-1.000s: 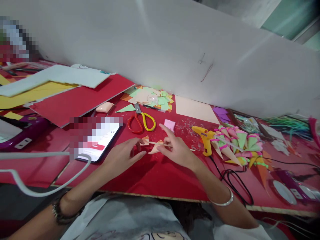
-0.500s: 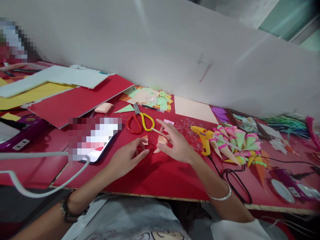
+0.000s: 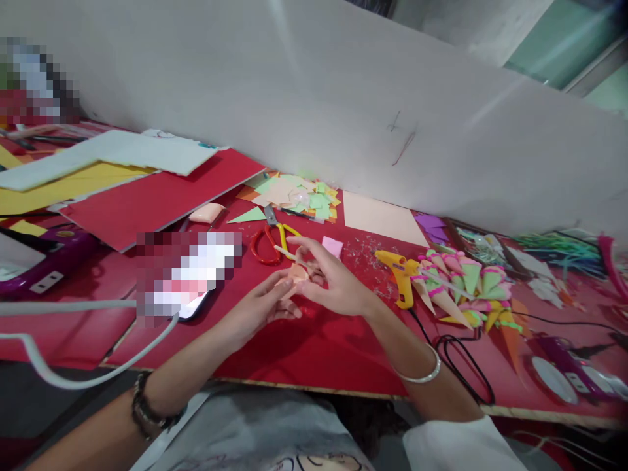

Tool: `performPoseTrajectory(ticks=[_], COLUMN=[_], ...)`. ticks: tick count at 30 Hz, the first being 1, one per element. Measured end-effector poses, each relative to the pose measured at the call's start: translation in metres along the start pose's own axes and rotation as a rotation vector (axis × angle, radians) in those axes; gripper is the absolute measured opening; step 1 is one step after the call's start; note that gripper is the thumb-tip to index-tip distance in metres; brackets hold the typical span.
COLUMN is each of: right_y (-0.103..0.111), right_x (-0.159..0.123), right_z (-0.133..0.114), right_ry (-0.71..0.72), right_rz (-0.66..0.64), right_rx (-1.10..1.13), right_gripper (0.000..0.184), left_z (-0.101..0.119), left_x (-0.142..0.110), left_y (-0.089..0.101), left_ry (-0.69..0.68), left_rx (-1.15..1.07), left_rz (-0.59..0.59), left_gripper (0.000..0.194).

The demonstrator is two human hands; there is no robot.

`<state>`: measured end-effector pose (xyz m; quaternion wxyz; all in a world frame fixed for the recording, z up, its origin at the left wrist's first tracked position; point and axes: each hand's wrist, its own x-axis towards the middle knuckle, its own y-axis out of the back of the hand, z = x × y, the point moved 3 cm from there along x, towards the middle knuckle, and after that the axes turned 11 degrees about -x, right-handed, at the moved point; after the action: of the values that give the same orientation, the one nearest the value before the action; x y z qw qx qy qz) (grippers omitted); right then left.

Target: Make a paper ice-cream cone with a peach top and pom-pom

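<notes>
Just in front of the scissors, a small piece of peach paper [image 3: 297, 273] is pinched between my two hands. My left hand [image 3: 262, 306] grips its near left side, thumb and fingers pressed together. From the right, my right hand [image 3: 339, 282] holds the same paper, its index finger raised. A thin pale stick-like thing [image 3: 283, 252] juts out from the right hand's fingers; its other end is hidden. Red-and-yellow handled scissors [image 3: 265, 246] lie behind the hands, one handle partly covered. A small pink paper square [image 3: 332, 246] rests beyond my right hand.
To the right are a yellow glue gun [image 3: 403, 281] with a black cord and several decorated paper cones [image 3: 471, 271]. A lit phone [image 3: 199, 304] with a white cable lies left. Paper scraps [image 3: 294, 193] and a peach sheet [image 3: 380, 212] lie by the wall.
My hands have come together, the left moving right and the right shifting slightly left. The peach paper is now held between both. More of the pink square shows.
</notes>
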<state>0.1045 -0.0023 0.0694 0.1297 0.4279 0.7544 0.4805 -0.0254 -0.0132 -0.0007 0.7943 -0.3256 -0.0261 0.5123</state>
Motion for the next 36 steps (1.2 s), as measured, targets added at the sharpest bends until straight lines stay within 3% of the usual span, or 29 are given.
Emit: performPoseTrajectory(ticks=[4,8,11,16,20,23,25,28,36], right_y=[0.0,0.006,0.009,0.004,0.002,0.0,-0.003,-0.007,-0.015], right_x=[0.002,0.009,0.02,0.053,0.073,0.068,0.056,0.029,-0.012], right_z=[0.001,0.016,0.034,0.068,0.083,0.07,0.054,0.029,0.005], right_ry=[-0.041,-0.146,-0.167,-0.159,-0.26,-0.145,-0.051,-0.017,-0.022], right_rz=[0.048,0.2,0.273,0.269,0.317,0.294,0.192,0.04,0.058], right_rx=[0.034,0.036,-0.07,-0.289,-0.369,-0.197,0.001,0.196,0.075], right_gripper=[0.048,0.037,0.035,0.041,0.036,0.031,0.028,0.029,0.04], left_z=[-0.003,-0.001,-0.001,0.001,0.008,0.016,0.021,0.025,0.02], left_x=[0.003,0.002,-0.001,-0.005,-0.008,-0.011,-0.012,-0.011,0.0], left_y=[0.005,0.012,0.016,0.016,0.012,0.011,0.012,0.014,0.015], left_ry=[-0.001,-0.04,-0.062,-0.071,-0.131,-0.193,-0.199,-0.215,-0.311], left_rx=[-0.127,-0.124,-0.12,-0.038,0.098,0.245,0.323,0.368,0.566], left_rz=[0.054,0.12,0.103,0.11,0.092,0.116,0.14,0.153,0.063], left_gripper=[0.02,0.016,0.015,0.017,0.021,0.024,0.025,0.027,0.024])
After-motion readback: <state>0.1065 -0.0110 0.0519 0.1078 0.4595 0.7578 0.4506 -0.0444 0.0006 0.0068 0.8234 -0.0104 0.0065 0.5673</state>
